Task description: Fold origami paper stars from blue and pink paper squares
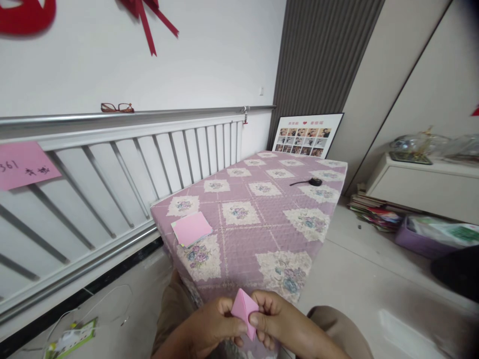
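Observation:
A small folded piece of pink paper (244, 310), diamond-shaped with a crease down its middle, is held between my two hands above the near edge of the cloth-covered table (271, 227). My left hand (223, 321) pinches its left side, thumb across the lower part. On the right side, my right hand (267, 319) grips it with thumb and curled fingers. A stack of pink paper (192, 229) lies on the left part of the table, beyond my hands.
A black tape-like object (315, 182) lies far back on the table. A white radiator (123, 174) runs along the left, with glasses (117, 107) above it. A photo board (307, 135) stands behind the table; a purple bin (422, 242) sits right.

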`<state>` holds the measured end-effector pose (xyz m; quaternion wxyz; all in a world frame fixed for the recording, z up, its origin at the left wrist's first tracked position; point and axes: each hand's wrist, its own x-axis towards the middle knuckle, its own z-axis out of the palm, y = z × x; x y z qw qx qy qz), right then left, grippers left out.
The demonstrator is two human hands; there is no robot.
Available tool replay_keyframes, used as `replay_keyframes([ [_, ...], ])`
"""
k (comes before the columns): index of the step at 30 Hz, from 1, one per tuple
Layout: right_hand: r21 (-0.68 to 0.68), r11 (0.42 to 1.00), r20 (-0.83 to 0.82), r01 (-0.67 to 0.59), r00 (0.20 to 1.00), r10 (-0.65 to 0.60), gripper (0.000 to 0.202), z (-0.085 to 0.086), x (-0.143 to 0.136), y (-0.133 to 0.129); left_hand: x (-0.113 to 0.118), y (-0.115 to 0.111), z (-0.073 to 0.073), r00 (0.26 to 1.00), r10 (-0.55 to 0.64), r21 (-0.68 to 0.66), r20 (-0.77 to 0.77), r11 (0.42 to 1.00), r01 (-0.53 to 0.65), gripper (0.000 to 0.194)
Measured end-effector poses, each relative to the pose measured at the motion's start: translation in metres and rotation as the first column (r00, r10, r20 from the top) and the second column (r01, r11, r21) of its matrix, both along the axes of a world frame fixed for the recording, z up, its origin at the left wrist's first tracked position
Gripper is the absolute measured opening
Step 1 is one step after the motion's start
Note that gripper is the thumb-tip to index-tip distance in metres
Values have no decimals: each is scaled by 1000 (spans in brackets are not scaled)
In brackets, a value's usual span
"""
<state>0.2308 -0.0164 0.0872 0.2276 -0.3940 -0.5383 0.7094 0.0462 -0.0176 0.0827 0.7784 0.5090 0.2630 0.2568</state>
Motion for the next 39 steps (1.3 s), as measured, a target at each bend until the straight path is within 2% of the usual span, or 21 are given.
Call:
replay_keyframes([
  [5,44,999,7,19,1000,-20,44,1,-2,-1,2,3,6,999,8,63,-54,998,-5,21],
  [8,133,988,21,80,996,-84,46,0,-3,-1,3,4,7,995,66,122,-70,991,-57,19],
  [11,225,968,74,115,988,-135,46,0,-3,-2,3,5,-1,981,171,178,-94,972,-152,19],
  [15,435,888,149,151,960,-236,40,-3,-3,-2,7,5,-14,923,349,220,-164,925,-311,14],
  [17,517,843,168,150,947,-272,36,-9,-3,-2,11,5,-18,905,399,231,-149,903,-361,15],
  [20,583,796,179,160,931,-318,28,-19,-3,-1,17,3,-22,883,458,264,-102,868,-420,21],
  [25,620,761,177,190,911,-372,26,-28,-2,-4,23,-3,-26,803,579,293,-142,799,-525,57],
  [29,611,764,181,207,903,-390,28,-24,-2,-8,27,-7,-29,796,598,268,-91,785,-559,73],
  [32,617,754,181,227,891,-416,28,-22,-2,-11,28,-7,-33,804,594,182,-23,793,-581,78],
  [36,635,724,148,269,877,-457,27,-22,-5,-15,23,-5,-40,874,476,135,-100,876,-462,45],
  [39,622,676,73,395,830,-553,24,-23,-10,-18,20,-5,-44,876,438,151,-202,898,-414,37],
])
